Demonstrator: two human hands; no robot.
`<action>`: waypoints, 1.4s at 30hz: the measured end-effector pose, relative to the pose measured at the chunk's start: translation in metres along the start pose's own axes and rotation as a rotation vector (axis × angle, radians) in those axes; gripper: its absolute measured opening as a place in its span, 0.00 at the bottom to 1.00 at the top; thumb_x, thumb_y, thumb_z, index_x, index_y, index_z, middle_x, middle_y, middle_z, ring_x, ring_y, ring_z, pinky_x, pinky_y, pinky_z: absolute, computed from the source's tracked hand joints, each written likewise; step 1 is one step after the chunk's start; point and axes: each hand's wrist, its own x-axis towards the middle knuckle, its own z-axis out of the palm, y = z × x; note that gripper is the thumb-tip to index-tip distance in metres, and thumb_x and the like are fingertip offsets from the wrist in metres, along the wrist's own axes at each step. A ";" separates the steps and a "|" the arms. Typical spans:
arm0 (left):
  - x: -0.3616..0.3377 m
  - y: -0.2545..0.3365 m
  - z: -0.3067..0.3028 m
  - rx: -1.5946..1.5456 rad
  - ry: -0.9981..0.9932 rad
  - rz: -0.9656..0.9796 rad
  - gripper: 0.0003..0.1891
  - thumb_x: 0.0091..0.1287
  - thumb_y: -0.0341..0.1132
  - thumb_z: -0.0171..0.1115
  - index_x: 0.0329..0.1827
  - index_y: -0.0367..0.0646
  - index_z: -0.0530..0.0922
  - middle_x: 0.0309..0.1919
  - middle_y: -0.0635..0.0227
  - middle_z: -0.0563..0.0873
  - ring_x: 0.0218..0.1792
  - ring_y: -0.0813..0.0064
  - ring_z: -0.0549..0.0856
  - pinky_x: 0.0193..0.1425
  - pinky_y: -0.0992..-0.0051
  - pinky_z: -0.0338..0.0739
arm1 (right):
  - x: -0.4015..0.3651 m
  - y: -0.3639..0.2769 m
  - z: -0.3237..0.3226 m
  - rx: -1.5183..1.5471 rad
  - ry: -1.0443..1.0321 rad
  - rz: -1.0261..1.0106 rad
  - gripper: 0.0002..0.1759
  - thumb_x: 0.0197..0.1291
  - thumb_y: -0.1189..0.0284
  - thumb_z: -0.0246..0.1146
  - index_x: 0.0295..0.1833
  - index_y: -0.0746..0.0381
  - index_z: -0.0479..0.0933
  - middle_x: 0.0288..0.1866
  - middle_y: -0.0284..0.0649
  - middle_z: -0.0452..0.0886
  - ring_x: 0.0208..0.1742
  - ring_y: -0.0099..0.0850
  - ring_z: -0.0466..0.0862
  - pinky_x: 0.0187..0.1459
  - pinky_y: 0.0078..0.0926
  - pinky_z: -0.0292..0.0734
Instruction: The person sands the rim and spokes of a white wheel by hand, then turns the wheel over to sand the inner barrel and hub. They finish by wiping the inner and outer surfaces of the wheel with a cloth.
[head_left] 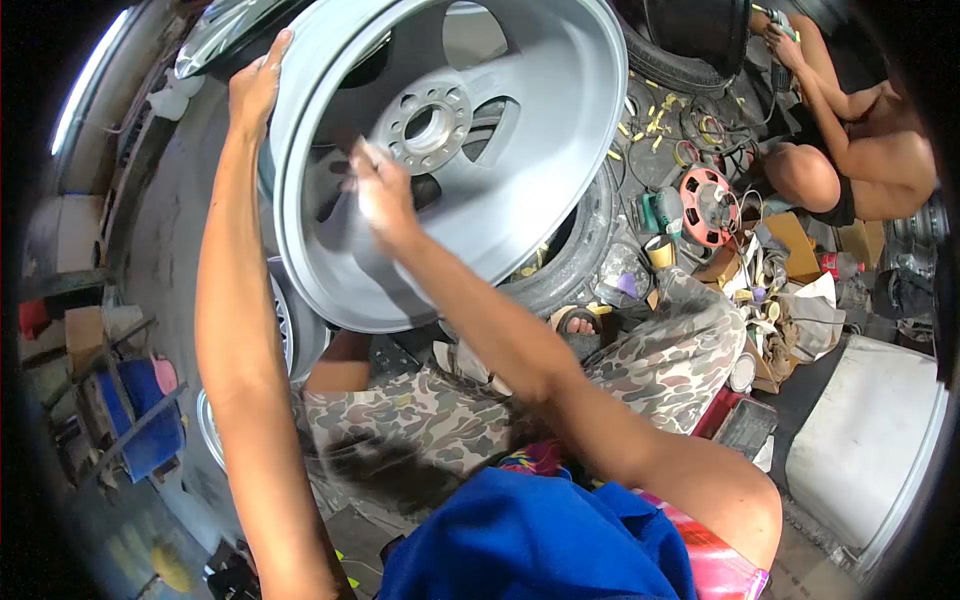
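Note:
A large silver-grey car wheel rim (545, 190) stands tilted in front of me, its hollow inner side and hub facing me. My left hand (256, 92) grips the outer edge at the upper left, fingers over the lip. Inside the barrel, just below and left of the hub, is my right hand (384, 195), smeared by motion. Its fingers look curled together with something pale at them, which I cannot make out. The rim's lower side is above a black tyre (575, 270) lying on the floor.
At the upper right a person (850, 130) crouches, holding a tool. Near them lie a red cable reel (708, 205), a green power tool (660, 212), cords and yellow scraps. A cardboard box (790, 245) with rags is to the right. Blue plastic (150, 420) stands left.

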 end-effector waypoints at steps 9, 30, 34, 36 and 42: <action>0.018 -0.023 0.008 0.100 0.029 0.026 0.48 0.59 0.78 0.62 0.59 0.38 0.87 0.54 0.50 0.90 0.61 0.56 0.86 0.71 0.63 0.71 | 0.058 -0.103 -0.133 -1.579 -0.663 -0.931 0.15 0.60 0.64 0.67 0.36 0.68 0.88 0.59 0.56 0.82 0.65 0.51 0.78 0.63 0.42 0.77; 0.007 -0.011 0.002 0.106 0.020 0.068 0.44 0.61 0.75 0.63 0.56 0.38 0.88 0.49 0.54 0.91 0.54 0.64 0.87 0.63 0.67 0.75 | 0.047 -0.065 -0.096 -0.630 -0.472 -0.131 0.13 0.69 0.69 0.59 0.48 0.66 0.84 0.45 0.45 0.86 0.48 0.33 0.85 0.53 0.30 0.79; -0.010 0.001 0.007 0.251 0.136 0.139 0.34 0.71 0.64 0.60 0.33 0.35 0.86 0.27 0.53 0.87 0.30 0.65 0.81 0.42 0.61 0.75 | 0.050 -0.095 -0.149 -1.350 -0.624 -0.575 0.13 0.66 0.70 0.62 0.52 0.61 0.85 0.40 0.51 0.87 0.47 0.48 0.87 0.50 0.43 0.82; -0.008 -0.003 0.007 0.261 0.150 0.168 0.34 0.71 0.65 0.60 0.33 0.35 0.86 0.29 0.52 0.88 0.31 0.62 0.83 0.42 0.60 0.75 | 0.067 -0.089 -0.193 -1.642 -0.680 -0.770 0.12 0.67 0.71 0.60 0.51 0.64 0.83 0.42 0.52 0.86 0.47 0.50 0.87 0.49 0.43 0.83; -0.014 0.009 0.004 0.282 0.103 0.069 0.35 0.71 0.67 0.58 0.37 0.37 0.87 0.32 0.49 0.89 0.36 0.58 0.87 0.46 0.59 0.76 | 0.061 -0.021 -0.254 -1.914 -0.839 -0.777 0.08 0.59 0.75 0.61 0.42 0.63 0.83 0.34 0.48 0.86 0.39 0.45 0.88 0.46 0.42 0.85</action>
